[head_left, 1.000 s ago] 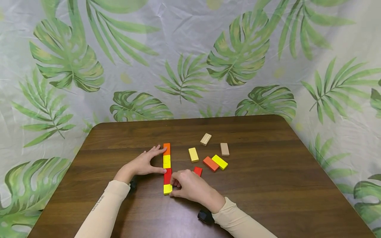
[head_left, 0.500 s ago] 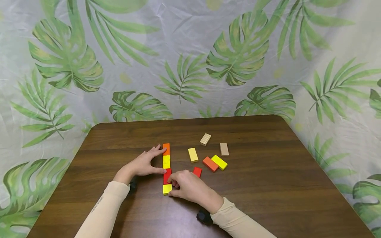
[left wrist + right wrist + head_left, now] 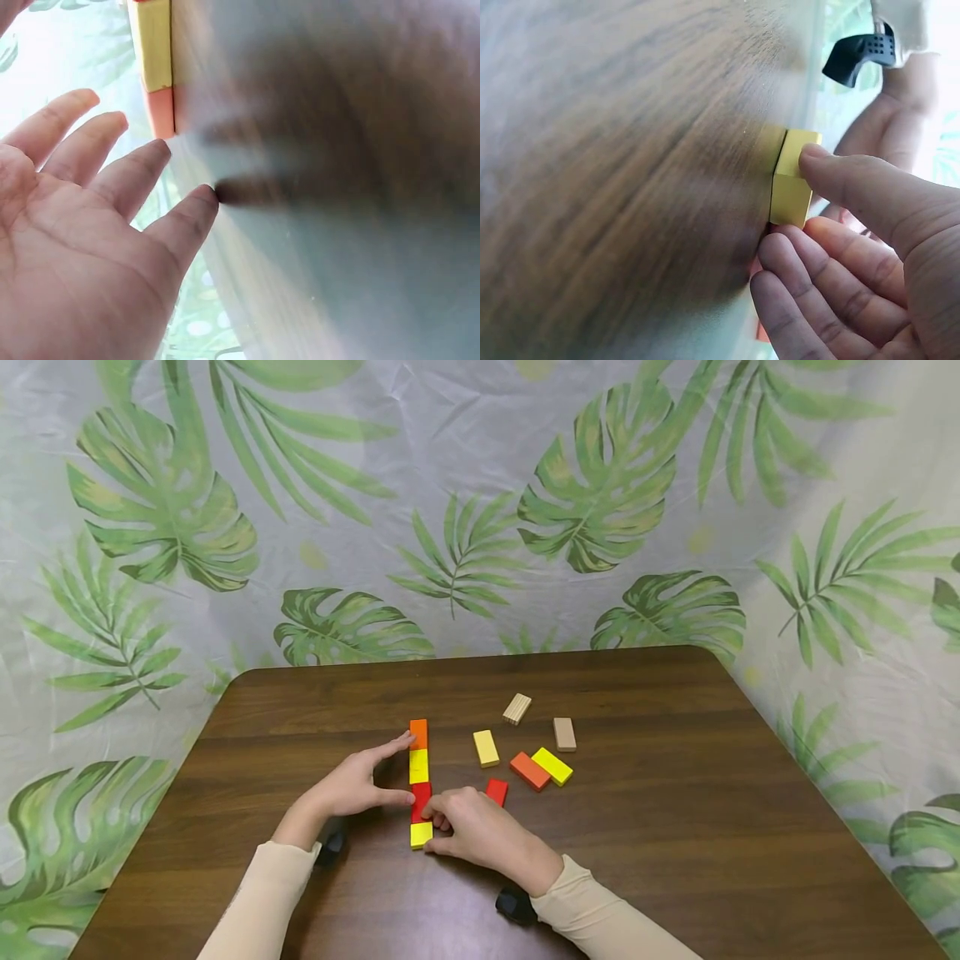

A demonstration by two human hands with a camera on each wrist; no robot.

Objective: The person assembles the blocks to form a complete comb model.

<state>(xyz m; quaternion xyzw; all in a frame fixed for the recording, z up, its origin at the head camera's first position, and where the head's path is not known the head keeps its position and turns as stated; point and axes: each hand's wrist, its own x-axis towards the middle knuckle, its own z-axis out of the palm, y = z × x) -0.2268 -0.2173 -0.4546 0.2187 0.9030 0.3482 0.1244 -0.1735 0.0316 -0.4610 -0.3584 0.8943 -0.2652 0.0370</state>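
Note:
A straight row of blocks runs away from the person: a yellow block (image 3: 422, 836) nearest, then a red block (image 3: 419, 808), a yellow section (image 3: 418, 766) and an orange block (image 3: 418, 734) at the far end. My left hand (image 3: 354, 783) lies along the left side, fingers spread, thumb by the red block, index fingertip by the orange one. In the left wrist view the fingers (image 3: 142, 180) look straight and hold nothing. My right hand (image 3: 480, 828) pinches the near yellow block (image 3: 791, 199), thumb against it and fingers curled at its other side.
Right of the row lie a partly hidden red block (image 3: 497, 791), an orange-red block (image 3: 530, 772) touching a bright yellow block (image 3: 552, 766), a pale yellow block (image 3: 486, 748), a striped wooden block (image 3: 517, 708) and a plain wooden block (image 3: 565, 735). A leaf-patterned cloth (image 3: 480, 527) hangs behind the table (image 3: 675, 835).
My left hand has drawn slightly left and toward the person, its fingertips easing off the row. The right hand's fingers shifted slightly left onto the red block; the row stays in place.

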